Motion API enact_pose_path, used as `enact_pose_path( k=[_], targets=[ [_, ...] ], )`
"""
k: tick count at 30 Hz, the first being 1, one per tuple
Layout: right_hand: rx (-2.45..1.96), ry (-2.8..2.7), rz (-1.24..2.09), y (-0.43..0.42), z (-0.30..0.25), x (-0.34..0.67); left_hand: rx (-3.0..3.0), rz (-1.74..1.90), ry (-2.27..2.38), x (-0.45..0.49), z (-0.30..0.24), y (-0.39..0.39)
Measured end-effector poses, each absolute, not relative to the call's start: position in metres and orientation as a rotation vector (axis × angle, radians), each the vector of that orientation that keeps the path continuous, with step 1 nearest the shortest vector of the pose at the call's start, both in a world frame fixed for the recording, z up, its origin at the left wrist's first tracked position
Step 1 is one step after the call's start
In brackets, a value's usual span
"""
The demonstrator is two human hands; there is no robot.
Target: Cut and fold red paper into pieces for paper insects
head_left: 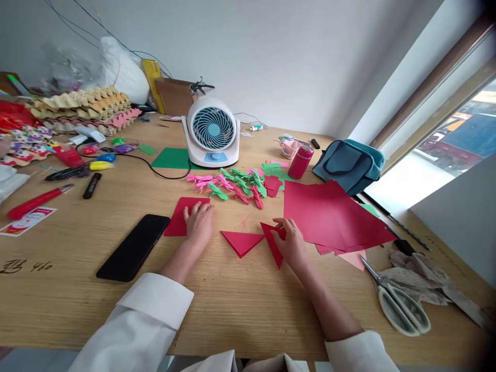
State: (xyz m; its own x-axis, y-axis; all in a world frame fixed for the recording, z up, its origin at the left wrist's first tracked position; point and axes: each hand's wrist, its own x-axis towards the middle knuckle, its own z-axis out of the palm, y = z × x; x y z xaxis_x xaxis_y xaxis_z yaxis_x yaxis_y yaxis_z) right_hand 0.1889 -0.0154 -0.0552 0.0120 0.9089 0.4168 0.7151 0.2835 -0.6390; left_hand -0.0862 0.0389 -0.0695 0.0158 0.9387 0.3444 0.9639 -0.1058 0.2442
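Note:
My left hand (199, 223) rests on the right part of a small red paper sheet (177, 219), its fingers apart and slightly bent. My right hand (292, 243) has its thumb and fingers curled over a red paper folded into a triangle (272, 247), which lies on the table with one long edge slanting toward me. Between the hands lies another folded red paper triangle (242, 243), its point toward me. Part of the right triangle is hidden under my fingers.
Pink, green and red folded paper figures (236, 183) lie in front of a white fan (213, 132). Large red sheets (329, 217), scissors (399, 302) and a red flask (300, 161) stand or lie to the right. A black phone (134, 248) lies on the left.

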Motion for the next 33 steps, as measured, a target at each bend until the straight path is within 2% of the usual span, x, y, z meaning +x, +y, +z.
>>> enact_pose_path(
  k=[6,8,13,18,27,33],
  targets=[
    [-1.423,-1.703,0.246,-0.014,-0.050,0.194,-2.502,-1.068,-1.722,-0.074,-0.064,0.039],
    [-1.421,-1.698,0.233,-0.012,-0.051,0.197,-2.667,-1.106,-1.608,-0.063,-0.064,0.033],
    [-1.486,-1.707,0.198,-0.005,-0.059,0.209,-2.868,-0.894,-1.469,-0.042,-0.063,0.015],
    [-1.506,-1.752,0.060,-0.004,-0.057,0.214,-2.885,-0.841,-1.467,-0.038,-0.063,0.009],
    [-1.194,-2.183,0.397,-0.027,-0.048,0.186,-3.094,-0.885,-1.222,-0.042,-0.048,0.007],
    [-1.170,-2.293,0.437,-0.027,-0.050,0.185,-3.221,-0.697,-1.098,-0.041,-0.041,0.002]
  ],
)
